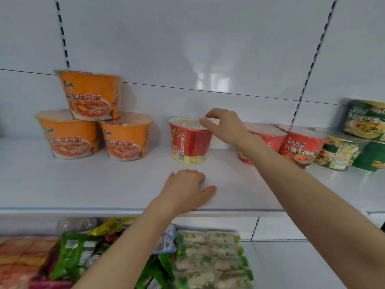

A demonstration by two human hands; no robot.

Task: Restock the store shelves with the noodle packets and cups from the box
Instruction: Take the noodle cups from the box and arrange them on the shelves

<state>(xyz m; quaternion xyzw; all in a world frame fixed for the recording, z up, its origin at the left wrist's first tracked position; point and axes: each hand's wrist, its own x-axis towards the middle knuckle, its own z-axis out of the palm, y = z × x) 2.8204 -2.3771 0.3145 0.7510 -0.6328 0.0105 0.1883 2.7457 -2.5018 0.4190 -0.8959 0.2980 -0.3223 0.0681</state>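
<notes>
A red noodle cup (189,142) stands upright in the middle of the white shelf (83,184). My right hand (224,125) reaches over its lid from the right, fingertips touching the rim with the fingers loosely spread. My left hand (187,189) rests palm down on the shelf's front part, just below the cup, holding nothing. Three orange noodle cups (91,119) are stacked in a pyramid at the left. Two more red cups (300,147) stand to the right, one partly hidden behind my right forearm.
Green noodle cups (354,142) are stacked at the far right of the shelf. On the lower shelf lie noodle packets (208,259) in green, pale and red wrappers. The white back panel has slotted uprights (312,59).
</notes>
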